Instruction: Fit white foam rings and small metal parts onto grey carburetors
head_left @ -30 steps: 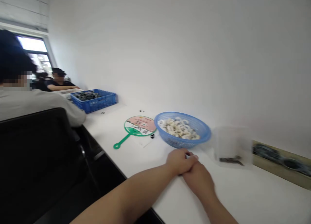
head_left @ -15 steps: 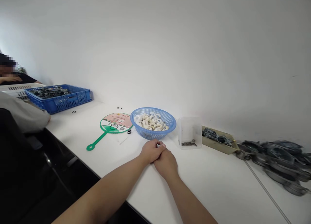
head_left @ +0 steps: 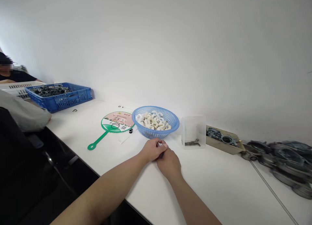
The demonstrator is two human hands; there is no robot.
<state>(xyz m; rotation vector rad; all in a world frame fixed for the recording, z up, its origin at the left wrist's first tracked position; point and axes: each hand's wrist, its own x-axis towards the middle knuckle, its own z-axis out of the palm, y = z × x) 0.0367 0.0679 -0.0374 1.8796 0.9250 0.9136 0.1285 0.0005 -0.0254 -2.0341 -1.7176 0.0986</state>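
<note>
My left hand [head_left: 152, 149] and my right hand [head_left: 169, 163] rest together on the white table [head_left: 219, 182], fingers curled and pressed against each other. Whatever sits between the fingertips is too small to name. Just beyond them stands a round blue basket [head_left: 156, 131] filled with several white ring-shaped parts. A clear plastic tub [head_left: 193, 131] with a few dark metal pieces in its bottom stands right of the basket.
A green hand fan [head_left: 112, 125] lies left of the basket. A blue crate [head_left: 59, 96] of dark metal parts sits far left, near two other people. At right are a cardboard tray [head_left: 224, 139] and a pile of grey metal parts [head_left: 282, 156].
The view swung right a second ago, bringing the metal pile into sight, then steadied. My hands have stayed pressed together in front of the basket.
</note>
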